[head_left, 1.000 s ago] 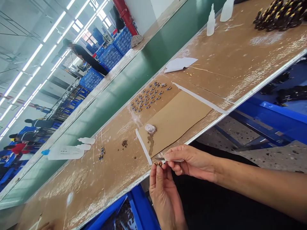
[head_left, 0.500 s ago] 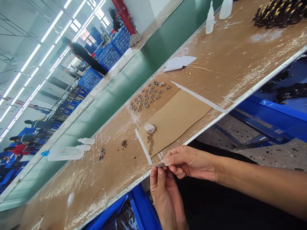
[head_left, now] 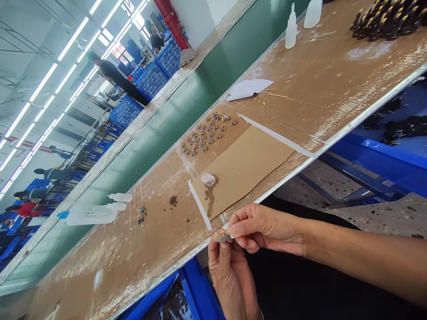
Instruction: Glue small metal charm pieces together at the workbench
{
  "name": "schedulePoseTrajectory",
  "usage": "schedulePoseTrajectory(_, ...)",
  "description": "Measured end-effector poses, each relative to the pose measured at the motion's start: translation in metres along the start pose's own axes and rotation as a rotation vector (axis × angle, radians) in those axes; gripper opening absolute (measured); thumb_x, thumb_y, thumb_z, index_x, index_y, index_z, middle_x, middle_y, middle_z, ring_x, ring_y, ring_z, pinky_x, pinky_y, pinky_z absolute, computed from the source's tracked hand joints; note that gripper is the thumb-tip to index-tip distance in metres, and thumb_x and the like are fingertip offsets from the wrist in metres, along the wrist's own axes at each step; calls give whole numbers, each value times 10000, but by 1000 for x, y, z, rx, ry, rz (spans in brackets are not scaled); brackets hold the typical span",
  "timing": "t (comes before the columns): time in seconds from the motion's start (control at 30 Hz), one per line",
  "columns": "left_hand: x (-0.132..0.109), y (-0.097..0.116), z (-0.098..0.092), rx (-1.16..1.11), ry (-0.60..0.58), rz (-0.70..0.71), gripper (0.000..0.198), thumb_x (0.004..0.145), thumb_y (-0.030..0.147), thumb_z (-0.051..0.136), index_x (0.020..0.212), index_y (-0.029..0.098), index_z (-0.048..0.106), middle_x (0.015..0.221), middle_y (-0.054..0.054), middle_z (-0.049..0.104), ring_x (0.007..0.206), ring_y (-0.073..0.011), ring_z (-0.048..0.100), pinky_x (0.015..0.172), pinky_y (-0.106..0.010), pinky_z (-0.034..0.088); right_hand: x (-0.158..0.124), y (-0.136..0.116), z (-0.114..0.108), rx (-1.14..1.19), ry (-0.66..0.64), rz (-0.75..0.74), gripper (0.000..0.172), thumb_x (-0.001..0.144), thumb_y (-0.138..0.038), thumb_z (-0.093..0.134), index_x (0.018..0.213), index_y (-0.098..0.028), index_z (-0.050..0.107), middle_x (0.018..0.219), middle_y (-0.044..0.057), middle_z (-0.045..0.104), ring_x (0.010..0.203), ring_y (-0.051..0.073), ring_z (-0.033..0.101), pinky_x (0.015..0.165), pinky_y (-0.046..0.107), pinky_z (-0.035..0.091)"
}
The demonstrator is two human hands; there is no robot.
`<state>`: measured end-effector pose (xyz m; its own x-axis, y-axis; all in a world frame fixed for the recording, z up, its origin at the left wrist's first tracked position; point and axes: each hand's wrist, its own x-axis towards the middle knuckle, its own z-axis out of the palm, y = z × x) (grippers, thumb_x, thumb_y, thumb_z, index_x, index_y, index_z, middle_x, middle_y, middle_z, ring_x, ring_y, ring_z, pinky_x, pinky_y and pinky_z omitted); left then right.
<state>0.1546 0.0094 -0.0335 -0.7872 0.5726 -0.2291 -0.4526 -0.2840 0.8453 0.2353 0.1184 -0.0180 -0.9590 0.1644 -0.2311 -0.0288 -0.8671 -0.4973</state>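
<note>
Metal blade (head_left: 223, 238), right hand (head_left: 267, 229), tiny part (head_left: 219, 232) half-hidden

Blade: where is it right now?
Head view, bottom centre: the thin blade is pinched in the right hand, its tip at the fingertips of the left hand, just off the near edge of the bench, below the cardboard sheet.

One head-worn view, tilted, facing forward and down, close over right hand (head_left: 267, 229), workbench (head_left: 316, 80) beyond

The bare left hand (head_left: 230, 275) points up from below, fingertips pinched. The bare right hand (head_left: 263, 229) reaches in sideways, thumb and forefinger pinched, touching them.
</note>
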Motion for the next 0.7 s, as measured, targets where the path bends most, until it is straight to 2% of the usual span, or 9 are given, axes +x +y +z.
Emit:
schedulePoseTrajectory(0.17, -1, 1, 0, 13, -17, 38, 166, 624, 245, 789, 757, 226, 692, 784, 44, 676, 739, -75, 624, 692, -181, 508, -1, 3, 2, 9, 4, -35, 174, 657, -226, 689, 663, -98, 571, 549, -16, 541, 476, 23, 437, 479, 146, 306)
schedulePoseTrajectory(0.43, -2, 3, -2, -15, -7, 79, 185, 598, 244, 804, 747, 254, 695, 814, 48, 701, 780, -104, 651, 712, -200, 522, -4, 1, 12, -52, 74, -55, 157, 662, -217, 664, 650, -101, 559, 553, -17, 538, 474, 22, 426, 485, 152, 289)
schedulePoseTrajectory(0.7, -1, 5, -4, -50, 44, 15, 227, 567, 243, 820, 747, 233, 682, 811, 53, 688, 772, -87, 629, 723, -191, 510, -4, 4, 16, -12, 95, -73, 147, 666, -205, 653, 633, -101, 554, 567, -9, 548, 484, 27, 425, 491, 159, 304)
